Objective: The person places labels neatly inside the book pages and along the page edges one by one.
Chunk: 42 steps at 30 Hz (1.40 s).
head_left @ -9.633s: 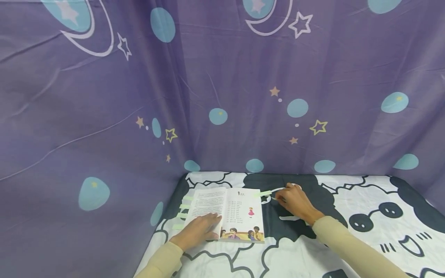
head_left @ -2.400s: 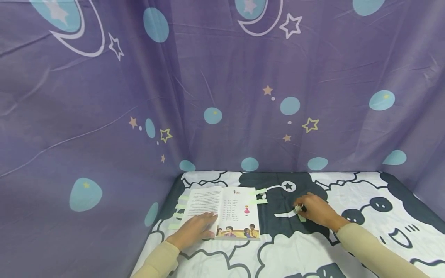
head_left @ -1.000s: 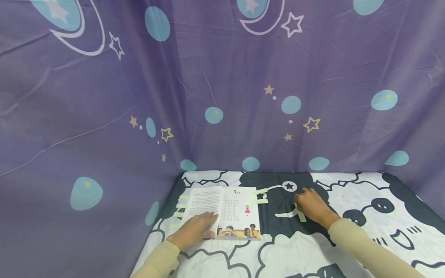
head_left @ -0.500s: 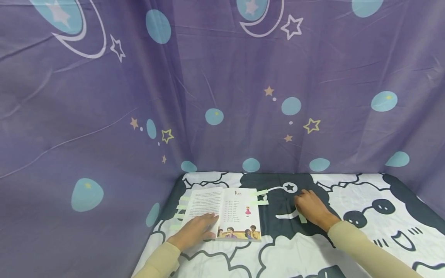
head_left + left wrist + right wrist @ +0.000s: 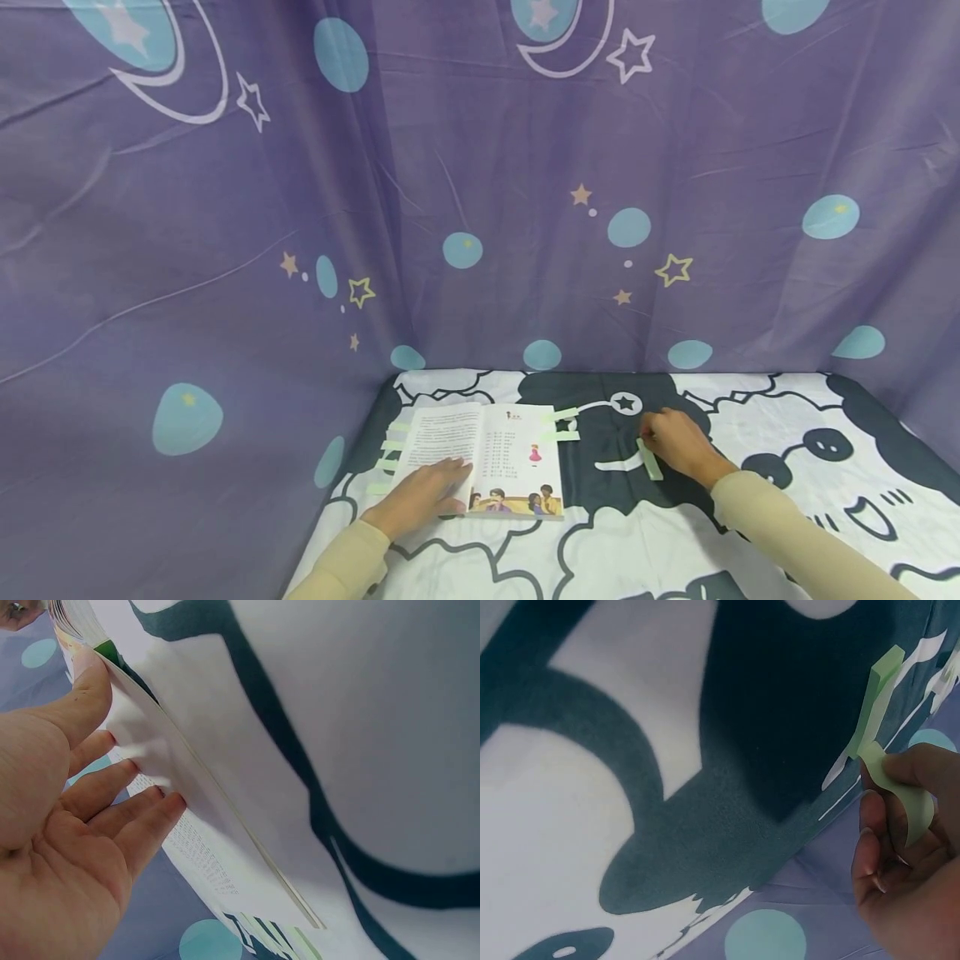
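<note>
An open book [image 5: 517,458] lies on the patterned cloth, text on its left page and a coloured drawing along the bottom of the right one. My left hand [image 5: 427,497] rests on the left page, fingers extended; the left wrist view has its thumb by the book's near edge. To the right of the book, my right hand [image 5: 678,443] pinches a pale green sticky note strip [image 5: 917,806] between thumb and fingers. The strip curls over the fingers, its lower end at the top of a slim sticky note pad [image 5: 649,460]. Two green tabs [image 5: 566,436] stick out from the book's right edge.
More pale green tabs [image 5: 390,465] line the book's left edge. A black and white cartoon cloth [image 5: 622,558] covers the surface. Behind it and on the left hangs a purple curtain [image 5: 495,325] with stars and blue ovals.
My right hand has left the book's upper right edge, where a second tab now shows, and gone to the pad. Lately it has shifted slightly, uncovering more of the pad. My left hand stays put.
</note>
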Tool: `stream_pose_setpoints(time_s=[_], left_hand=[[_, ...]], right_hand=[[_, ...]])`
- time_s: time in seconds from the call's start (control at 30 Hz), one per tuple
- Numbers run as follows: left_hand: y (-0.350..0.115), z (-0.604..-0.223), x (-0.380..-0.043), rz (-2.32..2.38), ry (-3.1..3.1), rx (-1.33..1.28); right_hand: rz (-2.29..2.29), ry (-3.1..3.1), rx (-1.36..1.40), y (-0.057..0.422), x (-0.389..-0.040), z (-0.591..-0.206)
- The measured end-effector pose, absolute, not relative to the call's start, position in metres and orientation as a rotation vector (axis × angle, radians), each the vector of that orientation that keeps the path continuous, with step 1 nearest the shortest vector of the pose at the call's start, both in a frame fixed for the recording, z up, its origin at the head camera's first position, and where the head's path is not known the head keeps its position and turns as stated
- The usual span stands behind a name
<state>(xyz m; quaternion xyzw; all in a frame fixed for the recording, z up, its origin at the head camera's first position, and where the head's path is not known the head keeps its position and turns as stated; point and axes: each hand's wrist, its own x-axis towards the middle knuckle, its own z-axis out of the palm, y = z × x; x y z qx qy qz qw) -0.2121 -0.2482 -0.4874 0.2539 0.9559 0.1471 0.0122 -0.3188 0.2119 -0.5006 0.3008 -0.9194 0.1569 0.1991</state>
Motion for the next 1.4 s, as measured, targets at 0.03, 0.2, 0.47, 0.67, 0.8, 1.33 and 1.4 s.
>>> stream_pose_setpoints(time_s=[0.03, 0.2, 0.47, 0.67, 0.8, 1.33, 1.4], left_hand=[[-0.248, -0.487, -0.212, 0.461, 2.979, 0.793], [-0.249, -0.488, -0.213, 0.457, 2.984, 0.793], [-0.249, -0.49, -0.214, 0.435, 2.985, 0.787], [-0.249, -0.491, -0.214, 0.432, 2.988, 0.783], [-0.249, -0.491, -0.214, 0.425, 2.99, 0.783], [-0.249, -0.49, -0.214, 0.432, 2.983, 0.78], [-0.249, -0.489, -0.214, 0.431, 2.985, 0.779]], right_hand=[[0.456, -2.584, 0.83, 0.212, -0.319, -0.501], [0.544, -2.621, 0.789, 0.214, -0.322, -0.502], [0.634, -2.687, 0.725, 0.218, -0.324, -0.503], [0.658, -2.675, 0.713, 0.217, -0.323, -0.502], [0.659, -2.664, 0.706, 0.217, -0.323, -0.5], [0.54, -2.541, 0.75, 0.201, -0.326, -0.502], [0.544, -2.535, 0.761, 0.197, -0.325, -0.502]])
